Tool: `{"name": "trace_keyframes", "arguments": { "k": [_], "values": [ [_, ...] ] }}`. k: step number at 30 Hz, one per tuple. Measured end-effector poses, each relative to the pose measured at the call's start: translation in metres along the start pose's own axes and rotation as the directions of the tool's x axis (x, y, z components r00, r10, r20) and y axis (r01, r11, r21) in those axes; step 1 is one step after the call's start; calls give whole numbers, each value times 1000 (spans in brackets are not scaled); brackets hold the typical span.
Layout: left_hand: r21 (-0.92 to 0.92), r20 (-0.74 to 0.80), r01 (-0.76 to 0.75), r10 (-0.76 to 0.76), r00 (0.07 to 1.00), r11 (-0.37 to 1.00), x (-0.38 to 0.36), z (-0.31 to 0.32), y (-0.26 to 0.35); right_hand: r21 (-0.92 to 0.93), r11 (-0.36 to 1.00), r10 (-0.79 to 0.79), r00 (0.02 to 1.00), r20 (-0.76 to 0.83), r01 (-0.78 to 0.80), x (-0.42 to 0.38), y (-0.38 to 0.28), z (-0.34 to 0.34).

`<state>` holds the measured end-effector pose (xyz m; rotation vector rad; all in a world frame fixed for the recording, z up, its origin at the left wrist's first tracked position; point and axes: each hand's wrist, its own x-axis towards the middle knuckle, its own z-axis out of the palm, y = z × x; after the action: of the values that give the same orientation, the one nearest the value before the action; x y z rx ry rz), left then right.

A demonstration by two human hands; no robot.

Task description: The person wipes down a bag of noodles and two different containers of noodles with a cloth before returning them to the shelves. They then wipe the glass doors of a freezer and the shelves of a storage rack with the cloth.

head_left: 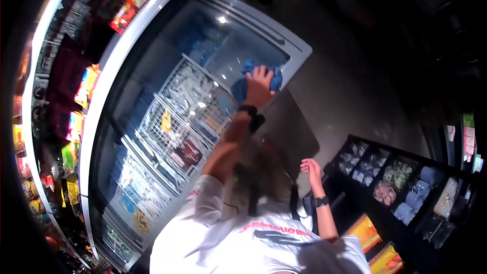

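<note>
One view only, head camera, looking down over my own shoulders. My left hand (259, 87) lay stretched out ahead, palm down, fingers (262, 72) spread and pressed onto a blue cloth (242, 87). That cloth sat bunched on the glass lid (203, 45) of the chest freezer (299, 46), near its far right corner, blue folds showing on both sides of my hand. A dark watch (248, 109) circled that wrist. Under the glass: wire baskets (167, 116) with packaged goods (labels too blurred to read). My right hand (310, 167) hung low beside my body, fingers loosely curled, holding nothing, touching nothing I could make out; a dark band (321, 201) on that wrist. Just right of it stood a black display rack (355, 139) of small bagged items. Left of the freezer, shelves of snack packets (81, 86).
</note>
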<state>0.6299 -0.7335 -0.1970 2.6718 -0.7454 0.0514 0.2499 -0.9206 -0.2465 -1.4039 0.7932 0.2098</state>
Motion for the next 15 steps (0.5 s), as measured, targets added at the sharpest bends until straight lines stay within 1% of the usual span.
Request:
{"name": "trace_keyframes", "arguments": {
  "k": [1, 3, 4, 5, 7, 8, 9, 10, 11, 13, 15],
  "values": [
    [-35, -16, -38, 38, 999, 999, -5, 4, -7, 14, 1000, 21, 999, -37, -20, 0, 5, -9],
    [-57, 7, -42, 42, 999, 997, -35, 3, -18, 33, 997, 71, 995, -73, -69, 5, 13, -19],
    [-23, 32, -28, 29, 999, 999, -58, -4, -25, 54, 994, 94, 994, -63, -91, 9, 14, -21],
    [-44, 100, -16, 20, 995, 999, -86, -16, -33, 21, 995, 98, 994, -42, -97, 14, 14, -22],
    [-41, 102, 52, -47, 994, 998, -153, -42, -48, 3, 990, 143, 990, 16, -143, 30, 11, -15],
    [-59, 139, 118, -109, 984, 991, -193, -56, -58, -29, 990, 141, 989, 51, -140, 39, 7, -7],
    [-74, 171, 185, -170, 970, 980, -235, -68, -70, -62, 990, 134, 987, 88, -129, 50, 1, 3],
    [-33, 159, 232, -224, 962, 972, -278, -78, -79, -106, 988, 120, 987, 111, -108, 62, -3, 16],
    [7, 143, 280, -278, 950, 960, -322, -89, -88, -156, 986, 77, 987, 141, -54, 71, -14, 32],
    [135, 210, 401, -421, 882, 906, -403, -114, -103, -185, 982, 19, 971, 239, 26, 85, -37, 67],
    [94, 81, 500, -508, 858, 861, -466, -121, -118, -271, 952, -58, 953, 297, 143, 80, -77, 109]
  ]
}}
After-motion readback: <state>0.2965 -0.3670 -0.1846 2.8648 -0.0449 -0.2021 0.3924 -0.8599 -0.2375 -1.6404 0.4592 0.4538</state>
